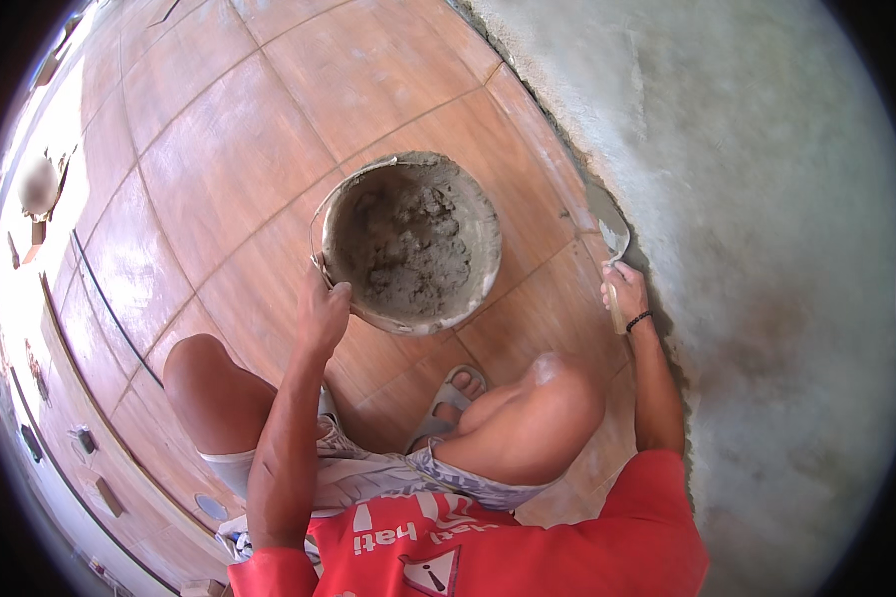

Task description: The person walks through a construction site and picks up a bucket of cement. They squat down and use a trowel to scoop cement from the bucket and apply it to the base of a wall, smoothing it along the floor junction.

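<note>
Person squatting on brown floor tiles [219, 149]. Left hand [324, 313] closed on the rim of the mortar bucket [488, 239], gripping at its 8 o'clock; grey mortar [418, 249] inside. Right hand [624, 289] at 3 o'clock of the bucket, closed around the wooden handle of a trowel [609, 227], blade against the base of the grey plastered wall [767, 199].

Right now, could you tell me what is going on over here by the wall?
A person squats on the tiled floor beside a grey plastered wall. The left hand grips the rim of a bucket of wet mortar. The right hand holds a trowel, its blade against the foot of the wall where it meets the tiles.
</note>
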A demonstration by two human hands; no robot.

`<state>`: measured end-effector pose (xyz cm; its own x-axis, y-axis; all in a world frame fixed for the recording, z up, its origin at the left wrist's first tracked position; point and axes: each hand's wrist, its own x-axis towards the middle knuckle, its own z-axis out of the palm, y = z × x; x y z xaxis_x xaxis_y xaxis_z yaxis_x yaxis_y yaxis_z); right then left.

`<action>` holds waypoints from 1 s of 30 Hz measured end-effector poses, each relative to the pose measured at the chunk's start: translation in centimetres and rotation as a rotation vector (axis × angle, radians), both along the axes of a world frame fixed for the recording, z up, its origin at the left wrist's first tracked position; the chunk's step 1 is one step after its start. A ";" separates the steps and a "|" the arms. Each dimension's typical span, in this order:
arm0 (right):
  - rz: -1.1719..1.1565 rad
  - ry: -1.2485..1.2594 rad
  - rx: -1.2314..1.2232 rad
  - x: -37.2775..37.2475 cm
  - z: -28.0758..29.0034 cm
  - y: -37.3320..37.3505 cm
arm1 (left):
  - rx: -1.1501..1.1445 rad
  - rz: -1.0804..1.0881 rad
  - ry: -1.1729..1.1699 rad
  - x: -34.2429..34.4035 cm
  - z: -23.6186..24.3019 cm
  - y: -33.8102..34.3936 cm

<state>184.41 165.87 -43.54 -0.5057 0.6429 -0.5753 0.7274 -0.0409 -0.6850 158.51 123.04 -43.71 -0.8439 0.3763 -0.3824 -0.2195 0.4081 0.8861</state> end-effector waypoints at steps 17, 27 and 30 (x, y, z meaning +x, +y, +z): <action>0.162 -0.144 0.373 5.1 8.6 -1.7 | -0.041 0.058 0.044 0.2 2.0 0.5; 0.576 -0.236 0.746 -1.8 -0.4 2.0 | -0.124 0.057 0.092 0.7 1.8 0.7; 0.329 -0.211 0.410 -4.0 2.5 1.1 | -0.132 0.075 0.105 0.6 1.5 0.5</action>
<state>180.40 166.96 -41.00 -0.6186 0.6627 -0.4220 0.7794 0.4501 -0.4358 159.10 123.54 -42.20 -0.9056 0.2631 -0.3326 -0.1629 0.5084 0.8455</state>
